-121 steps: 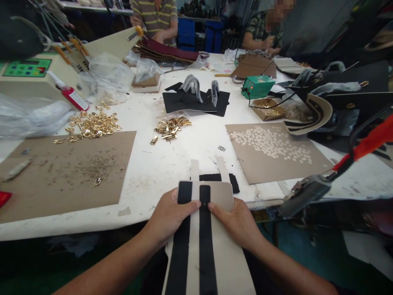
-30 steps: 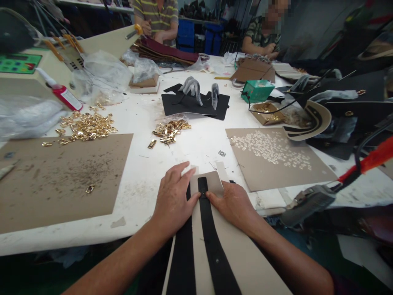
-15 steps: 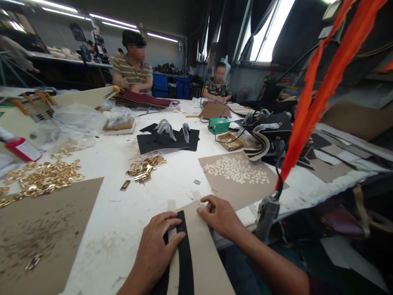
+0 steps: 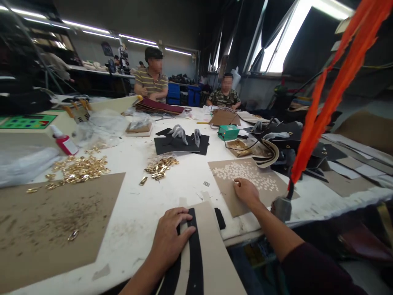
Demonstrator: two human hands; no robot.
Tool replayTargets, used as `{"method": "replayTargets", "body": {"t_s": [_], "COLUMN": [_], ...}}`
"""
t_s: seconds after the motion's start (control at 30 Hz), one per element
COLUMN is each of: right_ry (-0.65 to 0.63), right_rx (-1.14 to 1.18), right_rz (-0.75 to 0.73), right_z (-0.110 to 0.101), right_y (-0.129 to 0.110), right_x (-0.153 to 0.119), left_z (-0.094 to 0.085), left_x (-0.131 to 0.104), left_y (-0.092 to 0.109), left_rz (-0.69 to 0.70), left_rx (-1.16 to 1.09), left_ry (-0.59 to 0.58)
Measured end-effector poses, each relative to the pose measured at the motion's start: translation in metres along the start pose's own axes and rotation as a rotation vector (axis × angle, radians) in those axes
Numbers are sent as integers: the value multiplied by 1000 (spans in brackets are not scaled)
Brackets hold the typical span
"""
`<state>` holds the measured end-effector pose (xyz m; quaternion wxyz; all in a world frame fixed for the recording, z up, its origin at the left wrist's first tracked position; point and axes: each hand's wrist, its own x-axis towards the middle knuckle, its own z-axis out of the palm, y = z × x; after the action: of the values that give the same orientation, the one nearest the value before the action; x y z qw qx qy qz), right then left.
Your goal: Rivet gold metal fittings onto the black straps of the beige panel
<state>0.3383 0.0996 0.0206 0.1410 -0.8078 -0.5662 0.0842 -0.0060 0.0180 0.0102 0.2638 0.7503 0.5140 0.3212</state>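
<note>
A beige panel (image 4: 215, 246) with curved black strips (image 4: 195, 254) on it lies at the table's near edge. My left hand (image 4: 173, 229) is closed on one black strip near its far end, thumb and fingertips on its surface. Farther right, my right hand (image 4: 247, 191) reaches over a sheet of brown card (image 4: 229, 196) scattered with small pale pieces (image 4: 254, 174). Its fingers are curled together at the edge of these pieces; whatever they pinch is too small to make out. A small black block (image 4: 220, 218) sits beside the panel.
Gold metal fittings (image 4: 81, 168) and gold plates (image 4: 161, 167) lie in piles to the left. Black pieces (image 4: 181, 145) are mid-table, near a green box (image 4: 229, 132). A metal post (image 4: 281, 208) with orange ribbon (image 4: 319, 106) stands at right. Two people sit across the table.
My right hand has left the far end of the panel and moved right and away onto the card with the pale pieces. The left hand keeps its hold. The view has shifted left.
</note>
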Motion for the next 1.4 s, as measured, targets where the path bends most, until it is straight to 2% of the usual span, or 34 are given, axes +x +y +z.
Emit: {"method": "replayTargets", "body": {"t_s": [0.17,0.4,0.63,0.83,0.93,1.0,1.07,1.13,1.2,1.3,1.4], "right_ry": [-95,-259,-313,-278,-257,-276,-354,-474,-560,-577,-545], "right_rx": [-41,-100,-343,-465,-400,-304,-86,236,411,396,324], "right_rz": [-51,-132,-232,-245,-264,-292,-334,-387,-476,-603,-643], "right_z": [2,-1,-16,-19,-25,-29,-31,-29,-24,-12,-2], "right_y": [6,8,-14,-38,-46,-55,-69,-86,-104,-122,-126], "right_x": [1,4,17,15,1,-20,-48,-78,-101,-117,-116], "left_z": [-5,-1,0,0,0,0,1,2,3,3,3], "left_x": [-9,-15,-11,-10,-11,-10,-10,-9,-8,-7,-8], "left_y": [11,7,5,3,2,1,1,0,-1,-1,-1], "left_rz": [-7,-27,-10,10,8,9,13,14,14,20,33], "left_rx": [-53,-45,-80,-76,-73,-74,-74,-72,-59,-38,-33], "left_ry": [18,24,19,16,20,22,19,14,11,5,3]}}
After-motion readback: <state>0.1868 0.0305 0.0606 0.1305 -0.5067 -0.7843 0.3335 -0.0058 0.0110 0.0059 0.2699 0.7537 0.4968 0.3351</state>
